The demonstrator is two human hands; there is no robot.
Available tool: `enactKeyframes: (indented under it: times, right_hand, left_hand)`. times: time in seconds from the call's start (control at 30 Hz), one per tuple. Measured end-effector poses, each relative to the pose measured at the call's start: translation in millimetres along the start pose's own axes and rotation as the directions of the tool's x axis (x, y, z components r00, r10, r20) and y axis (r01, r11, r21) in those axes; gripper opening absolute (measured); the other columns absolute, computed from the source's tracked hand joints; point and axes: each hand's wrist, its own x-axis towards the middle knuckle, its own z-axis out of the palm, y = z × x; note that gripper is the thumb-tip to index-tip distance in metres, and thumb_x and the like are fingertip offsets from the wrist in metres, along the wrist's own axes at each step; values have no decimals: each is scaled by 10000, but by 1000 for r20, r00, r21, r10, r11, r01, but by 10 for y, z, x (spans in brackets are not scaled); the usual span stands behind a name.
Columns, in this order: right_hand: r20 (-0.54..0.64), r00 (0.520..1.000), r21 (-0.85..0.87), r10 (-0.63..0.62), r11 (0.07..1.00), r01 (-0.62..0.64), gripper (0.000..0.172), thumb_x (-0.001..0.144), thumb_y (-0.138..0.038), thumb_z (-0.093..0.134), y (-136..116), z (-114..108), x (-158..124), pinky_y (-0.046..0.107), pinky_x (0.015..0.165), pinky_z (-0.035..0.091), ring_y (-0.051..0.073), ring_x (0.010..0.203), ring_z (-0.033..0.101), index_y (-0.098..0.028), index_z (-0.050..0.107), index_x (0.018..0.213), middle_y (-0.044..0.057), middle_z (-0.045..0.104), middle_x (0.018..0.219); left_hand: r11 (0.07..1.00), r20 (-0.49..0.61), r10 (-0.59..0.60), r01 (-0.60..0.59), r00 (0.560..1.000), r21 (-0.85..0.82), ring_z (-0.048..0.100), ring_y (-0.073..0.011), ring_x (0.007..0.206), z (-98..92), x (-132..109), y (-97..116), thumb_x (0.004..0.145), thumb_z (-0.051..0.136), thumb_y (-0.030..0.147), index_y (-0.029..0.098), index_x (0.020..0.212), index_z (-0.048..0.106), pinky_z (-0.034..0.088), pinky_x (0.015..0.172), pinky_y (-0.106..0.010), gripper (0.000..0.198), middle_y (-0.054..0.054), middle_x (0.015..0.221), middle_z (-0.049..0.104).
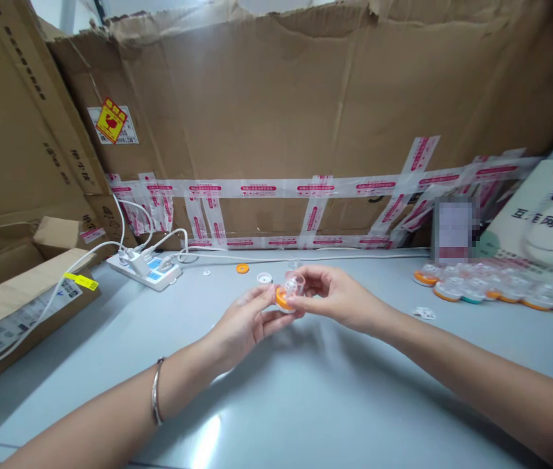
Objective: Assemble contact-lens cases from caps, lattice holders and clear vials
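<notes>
Above the middle of the table my left hand point(247, 319) pinches an orange round base point(283, 299) between thumb and fingers. My right hand point(342, 298) is closed around a clear plastic cover point(298, 284) set against that base, tilted to one side. Small white parts show inside the clear plastic; their exact shape is too small to make out. Just beyond my hands lie a white ring point(264, 278), an orange ring point(242, 268) and a clear round piece point(294, 264). A tiny white disc point(206, 273) rests farther left.
Several clear-topped pieces with orange or teal bases point(491, 286) sit at the right, near small white parts point(424, 313). At the left are a power strip point(145, 268) with cables and an open cardboard box point(27, 306). Large taped cardboard point(276, 111) walls off the back.
</notes>
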Motion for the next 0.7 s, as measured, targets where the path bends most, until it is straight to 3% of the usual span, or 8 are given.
enactKeyframes:
  times: [0.1,0.23,0.33,0.43,0.53,0.6,0.67,0.7]
  right_hand:
    - [-86,992,21,91,996,-90,377,619,-408,717,160,-187,-155,347,756,492,177,765,631,-162,581,870,60,670,841]
    - [-427,904,-233,22,963,-133,372,657,-451,679,395,-819,-388,374,791,458,234,857,626,-183,585,898,94,675,934]
    - [-544,837,-458,-55,855,-242,422,720,-459,615,592,-1323,-557,357,678,447,258,802,615,-215,530,1054,111,672,880]
    - [-566,812,-672,-146,651,-352,305,751,-454,564,760,-1602,-679,361,652,398,267,747,587,-233,561,962,127,657,803]
    - [-523,835,-790,-170,465,-399,197,758,-435,544,874,-1694,-727,382,696,357,295,840,566,-260,575,845,132,664,856]
    - [-492,854,-834,-167,373,-408,194,770,-442,518,938,-1724,-724,390,706,344,306,890,550,-268,582,824,128,662,909]
    - [-493,847,-854,-196,293,-430,236,769,-462,502,1007,-1758,-705,400,713,342,319,919,526,-261,600,844,138,646,962]
    - [-497,841,-860,-215,256,-442,268,763,-473,499,1043,-1775,-693,405,716,344,327,927,511,-253,613,864,147,632,986]
  left_hand:
    - [995,-68,-58,63,996,79,665,-178,827,6,-11,-66,786,642,289,149,929,568,474,885,-340,214,-99,1008,638]
    - [965,-76,44,-22,996,262,627,-207,913,5,-27,-11,778,634,345,150,933,572,476,836,-333,257,-140,1124,564]
    - [911,-53,181,-147,982,385,600,-202,953,0,-26,129,776,627,349,163,936,572,470,836,-323,252,-109,1097,574]
    - [816,-41,378,-312,925,487,587,-197,965,-40,-6,337,778,612,349,170,937,566,469,838,-331,244,-80,1064,585]
    - [623,-18,618,-474,786,622,578,-192,962,-182,45,610,776,592,352,167,930,564,469,821,-311,242,-64,1026,598]
    - [475,-26,722,-468,691,746,582,-188,921,-355,98,800,777,563,372,160,921,573,461,802,-296,257,-60,979,616]
    - [307,-1,728,-325,685,894,582,-194,888,-577,163,956,786,512,380,151,931,592,449,797,-297,283,-68,947,638]
    - [188,24,700,-217,714,958,585,-199,875,-696,200,1010,792,481,372,152,941,601,443,791,-300,291,-74,961,644]
